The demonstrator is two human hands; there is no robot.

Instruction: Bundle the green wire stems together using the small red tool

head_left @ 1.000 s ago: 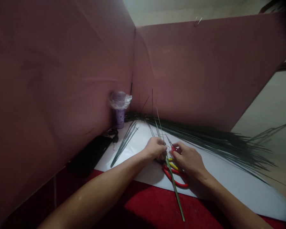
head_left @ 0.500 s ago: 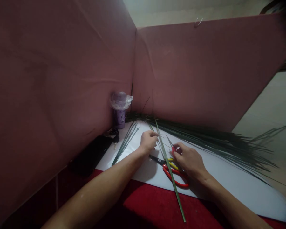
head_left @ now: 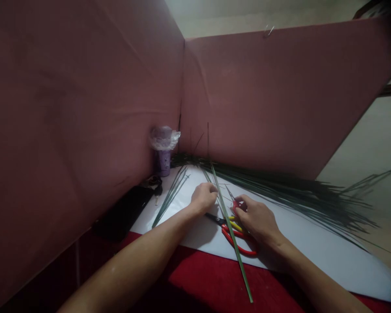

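My left hand is closed, its fingertips pinched at the edge of a long green leaf strip. That strip runs from the back of the white sheet to past its front edge. In my right hand are small pointed scissors with red handles, their blades pointing up and left beside the strip. Below the hands lie larger scissors with dark blades and red handles, partly under the strip. A yellow handle shows beside them, partly hidden by my right hand.
A big bundle of long green leaves lies along the back. Several shorter strips are on the left of the white sheet. A purple cup with plastic wrap, keys and a black flat object stand or lie near the left wall.
My left hand has come slightly down toward me along the leaf strip. My right hand and the small scissors have hardly moved.
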